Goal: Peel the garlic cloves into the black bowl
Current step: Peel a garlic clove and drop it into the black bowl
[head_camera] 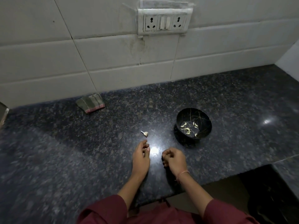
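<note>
The black bowl [193,125] stands on the dark granite counter [64,151], to the right of centre. It holds about 7 peeled garlic cloves [187,129], spread over its floor. 1 unpeeled clove [145,133] lies on the counter to the left of the bowl, well apart from it.

The left hand [141,156] rests just below this clove, not touching it, fingers loosely curled and holding nothing visible. The right hand [174,159] rests beside it, curled into a loose fist; whether it encloses anything cannot be determined, as the fingers hide the palm. A thin band circles the right wrist.

A folded cloth [90,103] lies against the tiled wall [48,62]. A socket panel [165,22] is mounted above.
</note>
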